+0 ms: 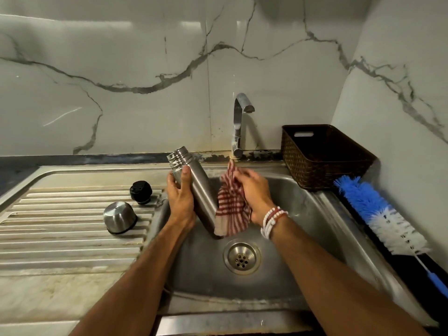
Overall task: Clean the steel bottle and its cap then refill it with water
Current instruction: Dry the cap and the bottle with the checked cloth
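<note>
While your left hand [180, 197] grips the steel bottle [198, 187] just below its open neck, your right hand [254, 192] clutches a red-and-white checked cloth [230, 207] against the bottle's side.

The bottle leans over the sink [303, 214], mouth up and to the left, its base low in the basin near the drain strainer [242, 257]. Your right wrist carries beaded bracelets [271, 220]. The tap [238, 122] rises directly behind your right hand, and the cloth's upper corner reaches close to its foot. A dark woven basket [324, 156] stands at the sink's right rear corner. In front of the basket, a blue-and-white bottle brush [378, 212] lies along the right-hand counter. On the ribbed drainboard [60, 238] to your left rest the black stopper [140, 192], near the basin's edge, and the steel cap [119, 217], dome upward, both apart from the bottle.
</note>
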